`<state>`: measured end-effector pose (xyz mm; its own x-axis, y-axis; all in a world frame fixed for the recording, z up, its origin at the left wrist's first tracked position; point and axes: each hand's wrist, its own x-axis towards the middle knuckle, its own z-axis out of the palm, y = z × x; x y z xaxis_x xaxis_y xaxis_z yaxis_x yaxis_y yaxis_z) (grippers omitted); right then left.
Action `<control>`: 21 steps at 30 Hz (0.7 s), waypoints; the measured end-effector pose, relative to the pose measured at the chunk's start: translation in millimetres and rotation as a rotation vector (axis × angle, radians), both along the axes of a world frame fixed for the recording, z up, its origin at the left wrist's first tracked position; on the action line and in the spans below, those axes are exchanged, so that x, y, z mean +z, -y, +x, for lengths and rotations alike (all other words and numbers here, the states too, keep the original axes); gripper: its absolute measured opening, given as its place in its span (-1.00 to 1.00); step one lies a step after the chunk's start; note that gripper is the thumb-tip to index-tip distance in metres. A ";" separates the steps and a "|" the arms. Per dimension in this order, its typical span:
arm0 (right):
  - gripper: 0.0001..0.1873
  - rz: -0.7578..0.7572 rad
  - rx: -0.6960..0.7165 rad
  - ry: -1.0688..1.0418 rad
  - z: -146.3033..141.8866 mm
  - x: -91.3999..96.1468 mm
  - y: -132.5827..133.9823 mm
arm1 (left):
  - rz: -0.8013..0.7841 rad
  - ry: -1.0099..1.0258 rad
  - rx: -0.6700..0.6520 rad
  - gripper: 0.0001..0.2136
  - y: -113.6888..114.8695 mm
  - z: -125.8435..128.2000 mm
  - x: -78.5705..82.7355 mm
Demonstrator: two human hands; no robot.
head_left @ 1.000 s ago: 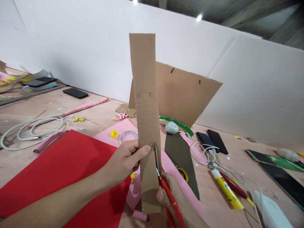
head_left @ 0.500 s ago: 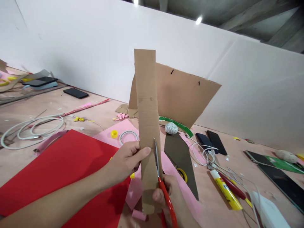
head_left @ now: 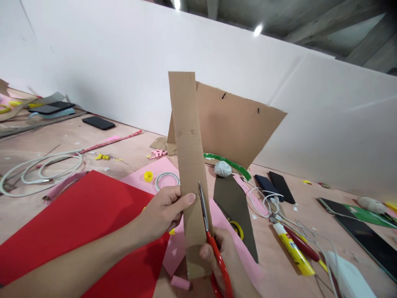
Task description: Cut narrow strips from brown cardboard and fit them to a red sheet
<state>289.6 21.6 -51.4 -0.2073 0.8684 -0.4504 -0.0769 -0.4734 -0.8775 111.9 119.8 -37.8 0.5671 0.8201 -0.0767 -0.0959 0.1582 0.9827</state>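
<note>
A long brown cardboard strip (head_left: 187,145) stands upright before me, its top leaning a little to the left. My left hand (head_left: 170,209) pinches its left edge below the middle, thumb flat on the front face. In my right hand (head_left: 225,256) are red-handled scissors (head_left: 219,258), pointing up. One metal blade lies across the front of the strip near its right edge, with the tip just right of my left thumb. The other blade is hidden behind the cardboard. Part of my right hand is also behind the strip.
Red paper (head_left: 102,219) lies at left, pink paper (head_left: 161,169) beneath the strip. A cardboard panel (head_left: 235,124) leans against the white wall. Nearby are a tape roll (head_left: 167,181), a foil ball (head_left: 223,169), a glue stick (head_left: 294,250), phones (head_left: 98,122) and coiled white cable (head_left: 43,169).
The strip's top has tilted to the left and dropped slightly. The scissors have shifted a little left with it, while both hands keep their hold.
</note>
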 end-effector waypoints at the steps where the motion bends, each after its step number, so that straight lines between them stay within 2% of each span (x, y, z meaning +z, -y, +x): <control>1: -0.66 0.003 -0.007 0.015 2.5 1.3 0.5 | 0.000 0.000 -0.004 -0.51 -0.1 -0.2 0.1; 6: -0.63 0.010 -0.004 0.051 14.5 7.1 -1.3 | -0.008 0.000 -0.015 -0.50 -0.8 -0.5 0.4; 15: -0.65 0.001 0.112 -0.004 21.1 22.9 -0.1 | 0.011 -0.008 -0.010 -0.50 2.1 2.8 1.9; 21: -0.65 0.003 0.129 -0.008 25.6 24.4 2.4 | 0.020 -0.002 -0.041 -0.52 3.1 2.2 3.8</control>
<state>315.2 19.1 -27.1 -0.3208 0.8357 -0.4458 -0.0230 -0.4774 -0.8784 114.1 116.7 -34.0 0.5999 0.7977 -0.0615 -0.0880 0.1423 0.9859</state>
